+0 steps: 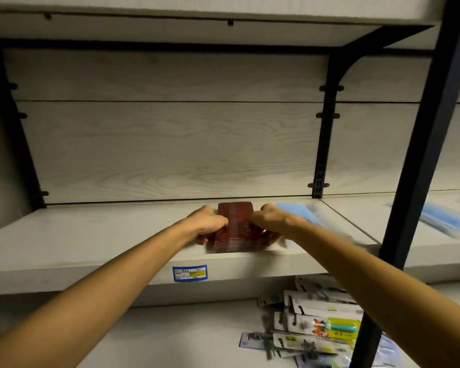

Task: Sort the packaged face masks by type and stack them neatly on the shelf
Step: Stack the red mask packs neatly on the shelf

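A dark red pack of face masks (235,224) lies on the pale wooden shelf (91,235), near its front edge. My left hand (206,221) grips the pack's left side and my right hand (270,217) grips its right side. Just right of my right hand lies a light blue pack of masks (298,211), partly hidden by my wrist. More blue mask packs (446,221) lie blurred on the neighbouring shelf section at the far right.
A black upright post (420,181) stands close in front on the right. A black bracket (327,128) divides the back panel. On the lower shelf lie several carded packs (319,325). A blue and yellow price label (189,273) is on the shelf edge.
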Demonstrator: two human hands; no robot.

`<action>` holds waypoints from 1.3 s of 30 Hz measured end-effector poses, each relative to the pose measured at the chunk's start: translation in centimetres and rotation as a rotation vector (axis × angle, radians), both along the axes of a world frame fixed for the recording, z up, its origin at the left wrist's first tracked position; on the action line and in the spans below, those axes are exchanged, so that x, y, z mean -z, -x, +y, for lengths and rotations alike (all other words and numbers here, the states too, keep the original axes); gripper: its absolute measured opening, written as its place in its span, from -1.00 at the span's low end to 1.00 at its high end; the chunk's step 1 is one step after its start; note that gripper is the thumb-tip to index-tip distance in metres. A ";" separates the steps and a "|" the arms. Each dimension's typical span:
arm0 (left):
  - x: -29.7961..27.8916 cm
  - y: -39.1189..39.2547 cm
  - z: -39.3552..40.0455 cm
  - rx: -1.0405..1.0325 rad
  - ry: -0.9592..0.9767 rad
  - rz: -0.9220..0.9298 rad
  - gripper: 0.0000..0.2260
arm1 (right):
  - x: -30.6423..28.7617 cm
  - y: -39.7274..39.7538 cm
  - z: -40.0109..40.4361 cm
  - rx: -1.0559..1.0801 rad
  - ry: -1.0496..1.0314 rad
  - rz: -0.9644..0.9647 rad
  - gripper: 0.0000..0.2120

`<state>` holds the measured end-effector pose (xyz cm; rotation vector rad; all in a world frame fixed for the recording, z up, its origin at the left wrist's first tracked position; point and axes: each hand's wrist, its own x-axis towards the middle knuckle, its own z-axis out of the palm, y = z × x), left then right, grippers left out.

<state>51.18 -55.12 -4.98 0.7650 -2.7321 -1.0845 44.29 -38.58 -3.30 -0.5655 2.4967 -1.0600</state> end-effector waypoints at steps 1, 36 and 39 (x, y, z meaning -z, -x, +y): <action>0.1 0.0 0.2 -0.003 0.037 0.004 -0.82 | 0.3 0.3 0.0 -0.009 -0.008 0.049 -0.81; 3.6 3.0 -1.2 0.260 0.363 -0.083 -0.48 | 3.1 2.3 -3.2 -0.351 -0.427 0.505 -0.42; 2.7 2.8 -1.5 0.231 0.336 -0.059 -0.45 | 2.2 1.7 -3.1 -0.326 -0.392 0.516 -0.40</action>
